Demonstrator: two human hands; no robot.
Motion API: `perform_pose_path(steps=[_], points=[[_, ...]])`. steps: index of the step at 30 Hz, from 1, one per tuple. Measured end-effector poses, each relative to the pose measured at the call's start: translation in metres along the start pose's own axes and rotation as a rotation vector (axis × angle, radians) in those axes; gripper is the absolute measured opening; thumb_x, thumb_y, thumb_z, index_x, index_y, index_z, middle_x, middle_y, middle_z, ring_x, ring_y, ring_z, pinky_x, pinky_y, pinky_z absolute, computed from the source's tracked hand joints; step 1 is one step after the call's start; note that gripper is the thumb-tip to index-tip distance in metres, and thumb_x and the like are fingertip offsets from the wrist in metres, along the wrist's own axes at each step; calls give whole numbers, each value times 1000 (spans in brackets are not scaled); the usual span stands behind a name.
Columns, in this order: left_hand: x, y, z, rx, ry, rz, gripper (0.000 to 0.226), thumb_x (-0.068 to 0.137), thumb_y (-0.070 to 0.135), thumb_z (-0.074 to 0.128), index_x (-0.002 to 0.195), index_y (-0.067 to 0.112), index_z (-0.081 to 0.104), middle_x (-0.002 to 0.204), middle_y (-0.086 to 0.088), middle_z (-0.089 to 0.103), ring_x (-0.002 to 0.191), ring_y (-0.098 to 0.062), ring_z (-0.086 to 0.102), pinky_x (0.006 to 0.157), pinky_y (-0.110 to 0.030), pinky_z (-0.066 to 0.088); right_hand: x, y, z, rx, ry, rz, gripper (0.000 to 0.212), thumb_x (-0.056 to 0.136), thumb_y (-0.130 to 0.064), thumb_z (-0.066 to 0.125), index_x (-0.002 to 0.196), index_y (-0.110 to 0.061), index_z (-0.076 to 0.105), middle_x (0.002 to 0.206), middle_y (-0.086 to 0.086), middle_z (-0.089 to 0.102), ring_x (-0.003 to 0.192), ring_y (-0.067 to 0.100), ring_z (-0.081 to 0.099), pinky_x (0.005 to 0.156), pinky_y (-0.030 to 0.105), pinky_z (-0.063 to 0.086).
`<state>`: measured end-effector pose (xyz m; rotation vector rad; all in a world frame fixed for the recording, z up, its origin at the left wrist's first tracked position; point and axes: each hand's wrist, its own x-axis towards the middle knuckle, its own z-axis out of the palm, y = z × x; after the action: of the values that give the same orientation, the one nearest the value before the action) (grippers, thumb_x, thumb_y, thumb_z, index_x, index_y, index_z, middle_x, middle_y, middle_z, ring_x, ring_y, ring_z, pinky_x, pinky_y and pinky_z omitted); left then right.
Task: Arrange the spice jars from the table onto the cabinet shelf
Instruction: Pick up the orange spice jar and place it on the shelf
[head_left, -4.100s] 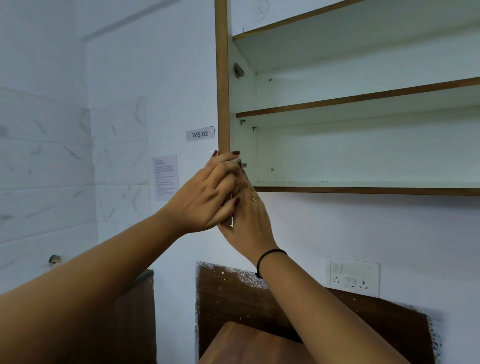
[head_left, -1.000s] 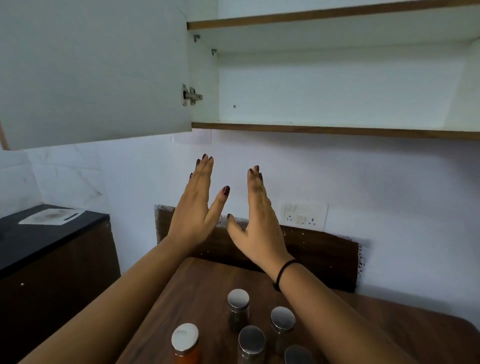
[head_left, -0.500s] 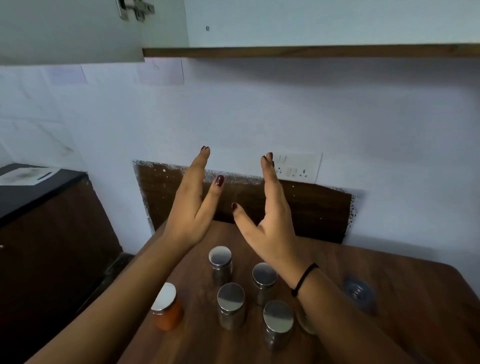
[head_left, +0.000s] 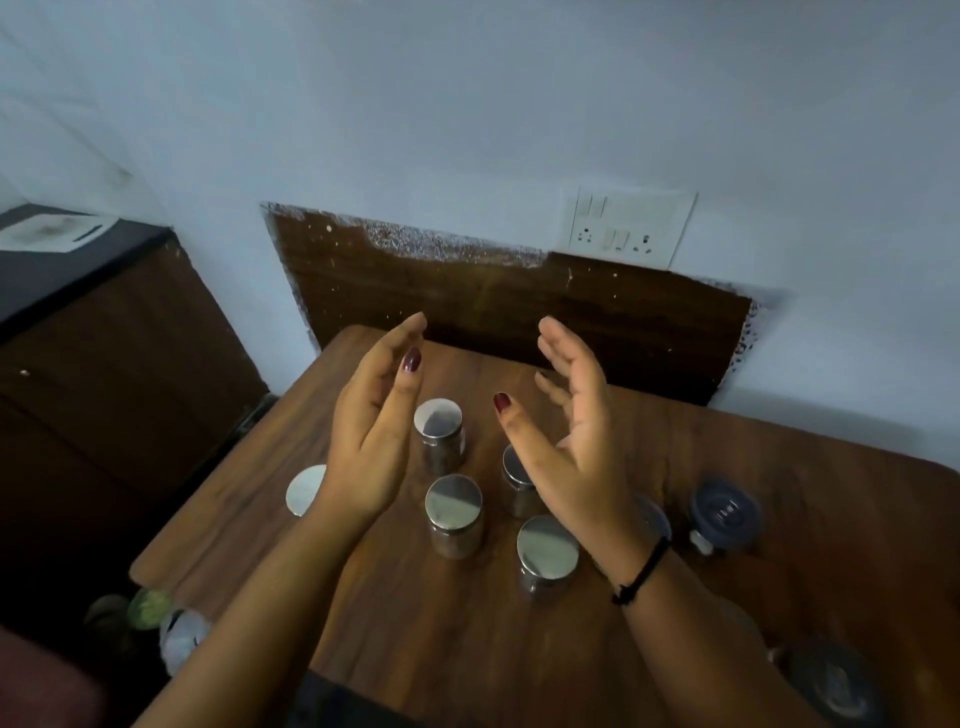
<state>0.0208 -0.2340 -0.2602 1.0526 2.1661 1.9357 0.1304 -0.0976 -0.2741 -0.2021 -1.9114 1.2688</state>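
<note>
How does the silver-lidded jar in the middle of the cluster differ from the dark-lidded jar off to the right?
The silver-lidded jar has a shiny metal lid; the dark-lidded jar has a dull bluish-black one. The silver-lidded jar stands among similar jars between the left hand and right hand; the dark-lidded jar sits apart, beyond the right wrist. Both rest on the table, and neither hand touches them.

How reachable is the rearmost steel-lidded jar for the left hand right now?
Probably yes: the left hand hovers open right beside the rearmost jar, holding nothing, with no other jar between them.
</note>
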Motion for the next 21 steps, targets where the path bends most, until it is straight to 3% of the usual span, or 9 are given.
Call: perform_pose_path(steps=[3,5,9,12,15,21], points=[[-11,-14,0,-127,24,-103,53,96,45,41,142,20,50,144,11,54,134,-6,50,110,-29,42,-9,5,7,17,-37,82,69,87,-28,66,147,-11,36,150,-4,42,139,7,40,109,40,45],[-16,-22,-1,-168,16,-145,59,92,50,43,142,19,50,144,9,55,134,-8,51,111,-32,42,-14,8,13,35,-60,126,69,87,-30,66,146,-14,36,150,-7,42,139,7,40,109,41,44],[-18,-39,-6,-201,-33,-169,47,98,33,41,140,15,50,141,9,57,131,-8,54,108,-28,46,-19,14,35,39,-77,183,68,85,-32,66,145,-16,39,148,-11,44,136,5,43,107,35,46],[-13,-54,-21,-210,-41,-177,48,98,35,44,140,12,50,140,8,58,130,-9,55,105,-24,47,-21,17,53,56,-109,225,68,84,-32,65,144,-16,38,146,-10,45,135,2,44,105,25,45],[-6,-72,-44,-174,-10,-185,53,97,43,44,140,14,50,140,10,57,131,-10,54,104,-22,46,-21,22,72,62,-148,261,69,83,-33,65,144,-15,39,146,-5,47,135,6,45,107,32,45],[-5,-112,-85,-110,57,-268,37,103,31,42,136,20,54,135,16,60,128,-4,55,104,-18,46,-17,33,116,44,-195,340,64,81,-37,65,140,-29,40,146,-8,47,135,6,45,107,35,46]])
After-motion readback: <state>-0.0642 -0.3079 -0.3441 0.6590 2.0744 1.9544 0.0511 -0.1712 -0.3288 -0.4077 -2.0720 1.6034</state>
